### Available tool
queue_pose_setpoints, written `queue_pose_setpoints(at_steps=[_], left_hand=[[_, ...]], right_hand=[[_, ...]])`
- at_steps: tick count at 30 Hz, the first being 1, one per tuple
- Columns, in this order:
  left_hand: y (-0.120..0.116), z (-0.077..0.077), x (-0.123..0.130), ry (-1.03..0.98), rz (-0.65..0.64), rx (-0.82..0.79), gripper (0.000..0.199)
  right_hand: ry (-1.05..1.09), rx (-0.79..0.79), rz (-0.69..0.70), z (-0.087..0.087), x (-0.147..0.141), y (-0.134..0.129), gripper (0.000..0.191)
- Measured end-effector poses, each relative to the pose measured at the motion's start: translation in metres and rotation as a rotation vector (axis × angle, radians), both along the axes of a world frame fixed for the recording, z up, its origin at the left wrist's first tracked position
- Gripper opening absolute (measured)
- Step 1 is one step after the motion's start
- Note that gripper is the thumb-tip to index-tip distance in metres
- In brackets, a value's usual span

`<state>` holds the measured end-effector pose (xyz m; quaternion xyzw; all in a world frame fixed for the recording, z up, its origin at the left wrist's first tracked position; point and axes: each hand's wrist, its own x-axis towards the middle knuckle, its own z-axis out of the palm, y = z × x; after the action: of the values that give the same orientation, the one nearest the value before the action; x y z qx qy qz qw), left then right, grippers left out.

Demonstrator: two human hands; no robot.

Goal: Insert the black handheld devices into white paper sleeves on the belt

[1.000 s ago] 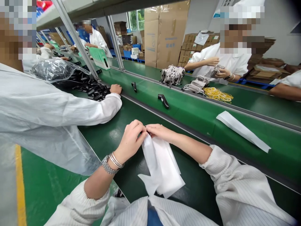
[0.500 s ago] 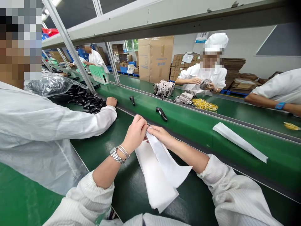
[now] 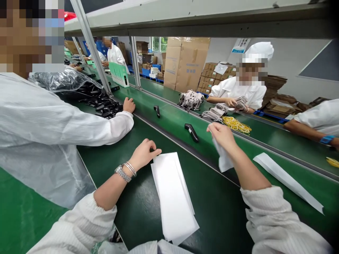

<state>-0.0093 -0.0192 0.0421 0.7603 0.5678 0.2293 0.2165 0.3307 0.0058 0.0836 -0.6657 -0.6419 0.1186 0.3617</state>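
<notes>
The right grip [image 3: 221, 135] pinches one end of a white sheet [image 3: 224, 159], apparently so the rest hangs clear of the paper stack [image 3: 174, 194], which lies flat on the surface [image 3: 219, 211] by the left grip [image 3: 144, 153]; whether that is together or apart, I cannot tell.

Room lies between the white sheets [image 3: 174, 197] and right sleeve [image 3: 275, 215] (held sheet [image 3: 224, 160] blocks beyond).

White sheets [image 3: 174, 194] on green bench [image 3: 135, 208], black devices [image 3: 191, 132] on belt [image 3: 169, 123]
</notes>
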Motion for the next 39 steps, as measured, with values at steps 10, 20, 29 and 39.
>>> queue_pose_setpoints(at_steps=[10, 20, 29, 39], left_hand=[[-0.029, -0.005, -0.008, 0.159, -0.148, -0.098, 0.025], [-0.019, 0.002, 0.018, 0.290, -0.230, 0.199, 0.018], [-0.011, 0.003, 0.019, 0.180, -0.292, 0.387, 0.015], [-0.020, 0.021, 0.034, 0.110, -0.465, 0.426, 0.014]], right_hand=[[-0.371, -0.410, -0.088, -0.066, -0.005, 0.065, 0.057], [-0.374, -0.262, 0.021, -0.084, -0.008, 0.051, 0.055], [0.901, 0.026, 0.345, -0.048, -0.058, 0.007, 0.091], [1.064, 0.046, 0.502, -0.026, -0.100, -0.023, 0.106]])
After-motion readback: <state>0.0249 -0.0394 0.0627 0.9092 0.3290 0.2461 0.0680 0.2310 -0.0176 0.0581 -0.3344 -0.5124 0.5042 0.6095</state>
